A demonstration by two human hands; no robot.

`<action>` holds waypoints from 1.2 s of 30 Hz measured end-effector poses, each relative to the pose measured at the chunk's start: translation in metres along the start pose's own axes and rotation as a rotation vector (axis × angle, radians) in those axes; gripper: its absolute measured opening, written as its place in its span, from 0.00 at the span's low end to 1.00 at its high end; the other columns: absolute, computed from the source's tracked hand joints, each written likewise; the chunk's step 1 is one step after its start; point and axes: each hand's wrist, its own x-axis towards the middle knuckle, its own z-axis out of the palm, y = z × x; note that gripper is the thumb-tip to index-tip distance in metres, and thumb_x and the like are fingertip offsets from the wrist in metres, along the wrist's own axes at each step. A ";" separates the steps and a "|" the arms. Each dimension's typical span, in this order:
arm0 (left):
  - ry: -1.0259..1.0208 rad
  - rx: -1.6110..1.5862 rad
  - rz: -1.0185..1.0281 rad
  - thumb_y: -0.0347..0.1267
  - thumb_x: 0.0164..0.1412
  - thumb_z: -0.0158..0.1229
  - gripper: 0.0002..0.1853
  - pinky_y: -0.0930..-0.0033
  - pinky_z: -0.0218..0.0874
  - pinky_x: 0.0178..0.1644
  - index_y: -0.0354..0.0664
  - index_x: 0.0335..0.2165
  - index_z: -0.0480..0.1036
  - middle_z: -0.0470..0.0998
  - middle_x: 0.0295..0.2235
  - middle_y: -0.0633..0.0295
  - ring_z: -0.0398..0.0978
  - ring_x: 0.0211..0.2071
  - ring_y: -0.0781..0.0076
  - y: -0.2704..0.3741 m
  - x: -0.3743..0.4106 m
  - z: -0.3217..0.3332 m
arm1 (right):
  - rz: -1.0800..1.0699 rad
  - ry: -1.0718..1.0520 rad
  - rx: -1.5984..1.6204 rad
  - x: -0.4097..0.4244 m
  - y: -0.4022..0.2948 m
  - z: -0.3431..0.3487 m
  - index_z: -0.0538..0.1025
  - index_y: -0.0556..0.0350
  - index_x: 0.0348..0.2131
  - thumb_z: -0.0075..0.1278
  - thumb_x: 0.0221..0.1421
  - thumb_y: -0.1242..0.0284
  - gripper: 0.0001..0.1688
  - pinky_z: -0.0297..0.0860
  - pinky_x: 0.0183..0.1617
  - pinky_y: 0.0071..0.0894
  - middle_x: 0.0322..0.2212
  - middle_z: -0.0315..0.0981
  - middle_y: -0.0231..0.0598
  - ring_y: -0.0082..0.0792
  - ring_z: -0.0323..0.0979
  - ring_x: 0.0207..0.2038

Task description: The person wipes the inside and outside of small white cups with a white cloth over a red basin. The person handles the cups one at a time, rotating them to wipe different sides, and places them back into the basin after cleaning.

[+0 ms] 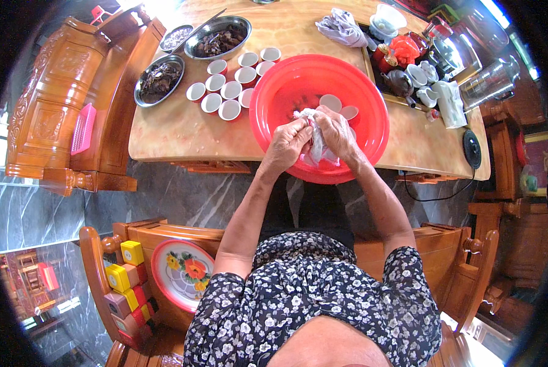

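Over the front of a large red plastic basin (372, 117) both of my hands are clenched on a wet-looking white cloth (318, 143). My left hand (286, 142) grips its left side, and my right hand (338, 134) its upper right; the loose end hangs down between them. Whether a cup is wrapped inside the cloth cannot be told. Several cups with white insides lie in the basin, one cup (330, 102) just beyond my right hand. To the basin's left, several red cups with white insides (231, 90) stand upright in a group on the table.
On the marbled table (182, 137) sit a metal bowl of dark food (219, 43), with chopsticks across its rim, and another dark-filled bowl (159, 80). A crumpled cloth (342, 27) lies near a tea tray holding a teapot (397, 81). A wooden bench (420, 247) is behind me.
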 end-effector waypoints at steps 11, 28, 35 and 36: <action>0.081 -0.775 -0.233 0.31 0.63 0.47 0.10 0.79 0.61 0.25 0.35 0.32 0.72 0.70 0.21 0.68 0.66 0.20 0.82 -0.009 0.011 -0.010 | -0.278 0.109 -0.188 -0.004 -0.032 -0.004 0.67 0.57 0.39 0.42 0.56 0.70 0.12 0.68 0.36 0.44 0.35 0.66 0.47 0.49 0.68 0.35; 0.020 -0.420 -0.050 0.28 0.63 0.46 0.12 0.82 0.62 0.30 0.35 0.42 0.71 0.74 0.29 0.69 0.69 0.26 0.87 -0.018 0.007 -0.016 | -0.031 0.013 0.077 0.005 -0.029 0.000 0.68 0.59 0.40 0.35 0.60 0.64 0.18 0.66 0.39 0.43 0.32 0.66 0.49 0.50 0.68 0.37; 0.059 0.154 0.161 0.24 0.60 0.49 0.07 0.73 0.62 0.36 0.32 0.36 0.71 0.74 0.29 0.62 0.70 0.31 0.76 -0.001 0.002 -0.002 | -0.113 -0.027 0.097 0.011 0.006 0.000 0.73 0.56 0.40 0.34 0.58 0.66 0.18 0.66 0.38 0.38 0.29 0.67 0.46 0.44 0.69 0.30; 0.036 0.237 0.221 0.24 0.60 0.49 0.08 0.72 0.63 0.39 0.31 0.37 0.71 0.74 0.30 0.61 0.71 0.33 0.72 0.000 0.002 -0.001 | -0.181 -0.023 0.003 0.012 0.008 -0.001 0.74 0.58 0.39 0.32 0.59 0.65 0.21 0.66 0.41 0.37 0.30 0.71 0.46 0.42 0.70 0.32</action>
